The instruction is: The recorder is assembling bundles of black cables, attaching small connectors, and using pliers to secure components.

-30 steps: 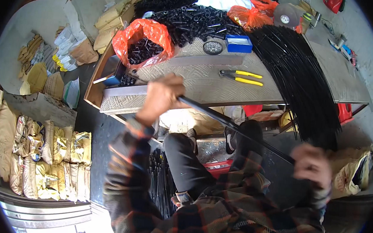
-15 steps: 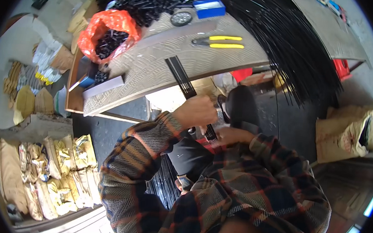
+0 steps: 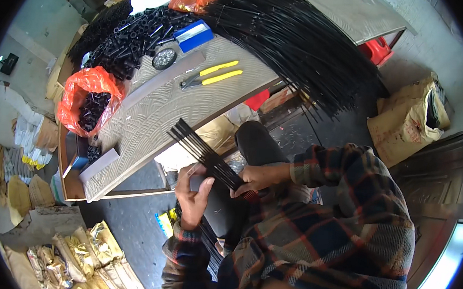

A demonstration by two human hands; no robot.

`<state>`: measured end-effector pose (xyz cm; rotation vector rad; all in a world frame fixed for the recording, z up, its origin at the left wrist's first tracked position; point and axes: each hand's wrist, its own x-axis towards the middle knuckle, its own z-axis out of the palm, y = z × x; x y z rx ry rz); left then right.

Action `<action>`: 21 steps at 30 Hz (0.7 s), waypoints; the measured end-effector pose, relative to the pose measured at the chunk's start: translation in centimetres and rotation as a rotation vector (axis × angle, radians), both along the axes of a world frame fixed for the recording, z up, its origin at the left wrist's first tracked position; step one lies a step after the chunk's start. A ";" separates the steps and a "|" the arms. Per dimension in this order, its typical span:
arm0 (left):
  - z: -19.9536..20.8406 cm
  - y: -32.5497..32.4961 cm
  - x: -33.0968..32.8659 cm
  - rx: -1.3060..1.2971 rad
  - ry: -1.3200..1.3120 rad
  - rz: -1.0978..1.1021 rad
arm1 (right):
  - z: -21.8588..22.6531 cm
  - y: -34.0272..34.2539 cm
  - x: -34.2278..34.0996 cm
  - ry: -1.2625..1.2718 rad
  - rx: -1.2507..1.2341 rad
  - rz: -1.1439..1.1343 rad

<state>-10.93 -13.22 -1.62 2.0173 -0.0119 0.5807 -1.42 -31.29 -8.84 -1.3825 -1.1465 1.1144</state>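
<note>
Thin black rods (image 3: 204, 153) lie side by side in a flat bundle, slanting from the table's front edge down toward my lap. My right hand (image 3: 261, 179) is closed around the bundle's lower part, thumb on top. Something red shows at the bundle's lower end, by my right fingers, and I cannot make out what it is. My left hand (image 3: 192, 198) is just left of the bundle, thumb and curled fingers apart, with nothing clearly held. Whether its fingertips touch the rods is hard to tell.
On the table (image 3: 153, 107) lie yellow-handled pliers (image 3: 212, 76), a blue box (image 3: 194, 36), a round dish (image 3: 165, 59) and a heap of black tubes (image 3: 131, 41). An orange bag (image 3: 71, 98) holds black pieces. Long black rods (image 3: 302, 47) overhang the right edge. A sack (image 3: 399, 124) stands right.
My left hand has come off the bundle and moved to its left side. My right hand has moved up onto the rods. The rods look more spread, and the view has turned.
</note>
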 end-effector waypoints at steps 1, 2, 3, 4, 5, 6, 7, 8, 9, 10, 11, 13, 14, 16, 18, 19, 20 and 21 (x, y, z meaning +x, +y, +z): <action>0.5 -1.3 0.3 -0.211 0.000 -0.046 | 0.5 0.1 0.1 -0.032 0.024 0.027; 1.1 -2.6 0.5 -0.421 0.000 -0.093 | 1.1 0.1 0.1 -0.040 0.020 0.031; 1.0 -2.2 0.5 -0.379 0.105 -0.177 | 1.7 0.4 -0.1 -0.011 0.002 0.070; 0.9 -3.6 0.4 -0.542 0.064 -0.178 | 2.0 0.6 -0.3 0.018 -0.016 0.109; 1.0 -4.6 0.6 -0.641 0.048 -0.186 | 1.2 0.8 -0.1 -0.033 0.074 0.146; 0.9 -5.4 0.7 -0.739 0.032 -0.195 | 0.5 0.6 0.3 -0.043 0.072 0.144; 0.5 -5.8 0.7 -0.712 0.010 -0.161 | 0.6 0.7 0.6 -0.057 0.061 0.201; 0.3 -6.0 0.6 -0.711 0.002 -0.151 | 0.6 0.8 0.7 -0.071 0.050 0.258; 0.1 -6.0 0.4 -0.704 -0.008 -0.157 | -0.5 1.1 0.8 -0.116 0.109 0.289; 0.1 -6.3 0.5 -0.701 -0.020 -0.165 | -1.3 1.2 1.0 -0.120 0.106 0.301; 0.4 -6.6 0.5 -0.717 -0.008 -0.142 | -2.2 1.2 1.2 -0.150 0.141 0.302; 0.4 -6.9 0.4 -0.730 -0.008 -0.106 | -2.2 1.7 1.1 -0.163 0.184 0.329; 0.3 -6.9 0.4 -0.743 -0.001 -0.090 | -2.4 1.9 1.3 -0.111 0.221 0.341; -0.2 -6.4 0.8 -0.707 0.052 -0.062 | 0.8 1.7 2.2 -0.279 -0.010 0.458; -0.1 -6.4 1.8 -0.716 0.051 -0.080 | 3.0 0.7 4.4 -0.666 -0.283 0.573; 0.0 -6.1 2.2 -0.738 0.016 -0.096 | 4.2 -1.2 5.1 -0.695 -0.052 0.324; -0.1 -5.5 2.3 -0.741 -0.022 -0.094 | 4.6 -1.5 5.4 -0.902 -0.208 0.216; -0.1 -4.8 1.9 -0.802 -0.047 -0.091 | 6.8 -1.4 5.7 -1.015 -0.161 0.056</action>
